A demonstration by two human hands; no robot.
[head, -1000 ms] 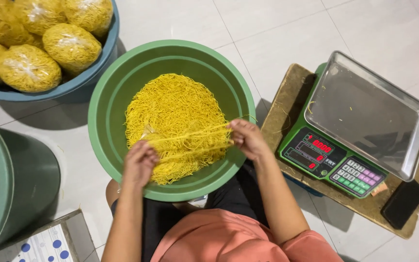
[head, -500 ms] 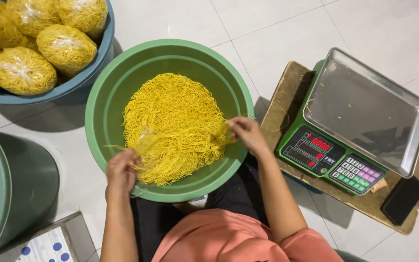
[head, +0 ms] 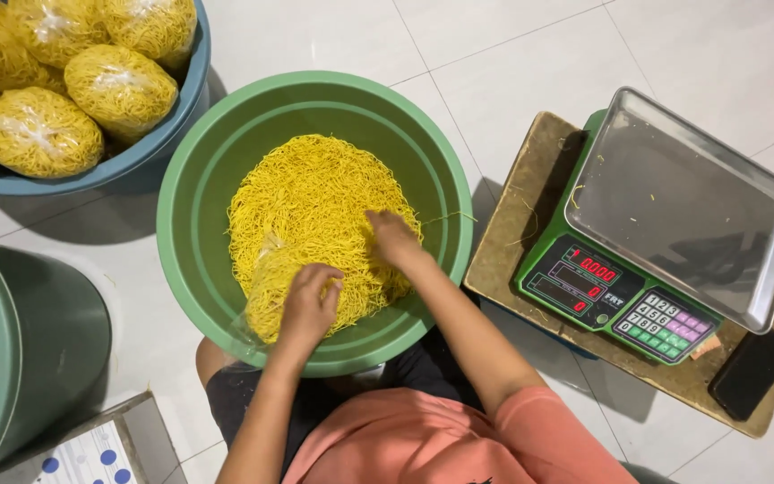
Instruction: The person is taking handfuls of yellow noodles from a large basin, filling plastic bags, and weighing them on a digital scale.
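Head view: a clear plastic bag (head: 266,291) part-filled with yellow noodles lies in the near-left of the green basin (head: 192,193), its long axis running from the near rim up toward the noodle heap (head: 315,202). The left hand (head: 309,303) is curled closed on the bag; the right hand (head: 391,237) presses, fingers bunched, into the heap. A scale (head: 674,215) stands to the right.

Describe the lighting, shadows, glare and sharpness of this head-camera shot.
Head view: even overhead light; soft shadows fall beside the green basin and under the scale board. The steel scale tray shows a dull sheen with dark reflections, not harsh glare. Noodles and both hands, left and right, look sharp; edges bend slightly.
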